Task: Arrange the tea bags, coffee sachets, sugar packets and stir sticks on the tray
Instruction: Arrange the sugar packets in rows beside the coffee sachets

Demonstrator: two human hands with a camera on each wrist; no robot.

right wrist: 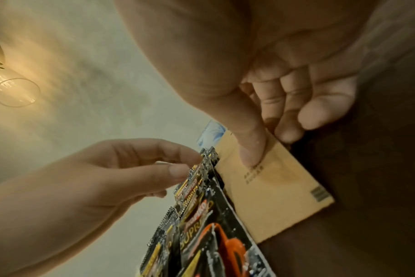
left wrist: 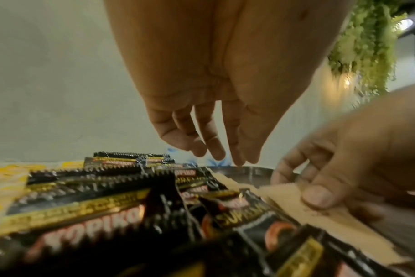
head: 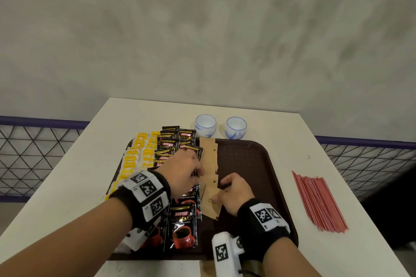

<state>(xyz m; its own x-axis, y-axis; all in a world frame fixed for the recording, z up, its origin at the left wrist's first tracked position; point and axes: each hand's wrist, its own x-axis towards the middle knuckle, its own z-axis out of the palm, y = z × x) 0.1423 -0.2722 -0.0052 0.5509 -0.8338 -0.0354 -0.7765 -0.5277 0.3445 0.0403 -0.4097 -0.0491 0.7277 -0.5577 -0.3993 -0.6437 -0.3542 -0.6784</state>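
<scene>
A brown tray (head: 247,164) lies on the white table. Yellow tea bags (head: 135,159) run down its left side. Black Kopiko coffee sachets (head: 182,225) overlap in a column beside them. Brown sugar packets (head: 208,155) form a third column. My right hand (head: 221,189) pinches the nearest sugar packet (right wrist: 272,187), thumb on top and fingers under its edge. My left hand (head: 199,172) hovers over the seam between sachets and sugar, fingers relaxed, tips by a sachet's serrated edge (right wrist: 207,155). Red stir sticks (head: 319,202) lie in a bundle on the table, right of the tray.
Two small white-and-blue cups (head: 205,125) (head: 236,127) stand just behind the tray. The tray's right half shows bare brown surface. The table (head: 292,130) ends close on the left and right, with a mesh railing (head: 33,153) beyond.
</scene>
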